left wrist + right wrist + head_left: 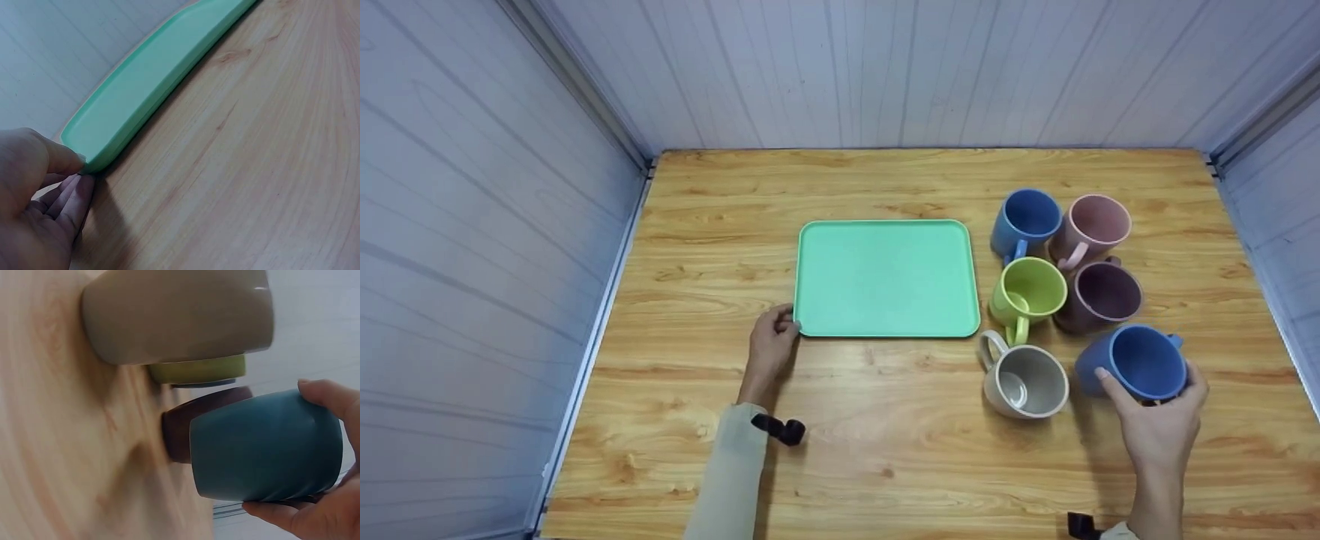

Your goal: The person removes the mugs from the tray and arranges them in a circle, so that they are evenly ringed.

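Observation:
A mint-green tray (887,277) lies on the wooden table. My left hand (773,340) pinches its near left corner, thumb at the rim and fingers low beside it in the left wrist view. On the right, my right hand (1162,420) grips a blue mug (264,447) around its body, near the rim, with the thumb on one side and fingers on the other. This mug is held off the table, its shadow falling on the wood below. Just left of it stands a beige mug (1027,381); behind it is a dark purple mug (1099,298).
Farther back stand a yellow-green mug (1030,292), a second blue mug (1026,223) and a pink mug (1091,227), close together to the right of the tray. Pale panels (870,75) wall the table (877,450) at the back and both sides.

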`<control>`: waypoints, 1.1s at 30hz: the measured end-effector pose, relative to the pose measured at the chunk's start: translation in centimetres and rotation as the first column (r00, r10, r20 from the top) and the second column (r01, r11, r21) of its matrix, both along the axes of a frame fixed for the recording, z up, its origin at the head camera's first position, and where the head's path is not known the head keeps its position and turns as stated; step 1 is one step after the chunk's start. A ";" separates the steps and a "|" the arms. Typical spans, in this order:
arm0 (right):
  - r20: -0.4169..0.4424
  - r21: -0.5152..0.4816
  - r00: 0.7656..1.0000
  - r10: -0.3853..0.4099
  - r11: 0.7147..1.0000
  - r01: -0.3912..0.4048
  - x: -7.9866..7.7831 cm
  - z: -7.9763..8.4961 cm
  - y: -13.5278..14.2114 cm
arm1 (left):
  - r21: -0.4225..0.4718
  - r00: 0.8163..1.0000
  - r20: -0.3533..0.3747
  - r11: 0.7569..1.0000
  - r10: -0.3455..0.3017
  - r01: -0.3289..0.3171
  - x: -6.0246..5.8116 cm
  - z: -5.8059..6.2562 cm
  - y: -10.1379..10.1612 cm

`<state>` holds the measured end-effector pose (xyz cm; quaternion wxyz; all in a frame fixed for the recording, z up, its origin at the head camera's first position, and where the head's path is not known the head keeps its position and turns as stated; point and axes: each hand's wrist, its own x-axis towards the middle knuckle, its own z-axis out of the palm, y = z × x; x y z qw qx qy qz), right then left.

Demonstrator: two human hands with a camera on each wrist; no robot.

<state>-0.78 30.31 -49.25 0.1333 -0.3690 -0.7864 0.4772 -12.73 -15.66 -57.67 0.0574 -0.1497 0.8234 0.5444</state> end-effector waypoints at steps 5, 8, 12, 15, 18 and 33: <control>0.040 -0.007 0.999 0.004 1.000 -0.003 0.0 -1.1 0.2 | -0.002 1.000 0.002 1.000 -0.003 0.003 0.0 0.0 0.0; 0.051 -0.017 0.999 0.007 1.000 -0.006 -0.2 -1.5 0.2 | 0.000 1.000 -0.003 1.000 -0.011 0.011 0.1 0.0 0.0; 0.058 -0.022 0.998 0.002 1.000 -0.001 -0.5 -1.9 0.3 | -0.006 0.999 -0.032 1.000 -0.029 0.029 0.1 0.1 -0.1; 0.058 -0.022 0.998 -0.003 1.000 0.005 -0.6 -2.3 0.4 | -0.016 0.999 -0.030 0.999 -0.032 0.031 0.1 0.1 -0.1; 0.055 -0.016 0.998 -0.004 1.000 0.005 -0.7 -2.7 0.5 | -0.017 0.999 -0.028 0.999 -0.031 0.031 0.1 0.1 -0.1; -0.035 0.027 0.999 0.015 1.000 -0.014 -1.4 -3.5 0.1 | 0.004 0.999 -0.020 1.000 -0.027 0.028 0.1 0.1 -0.1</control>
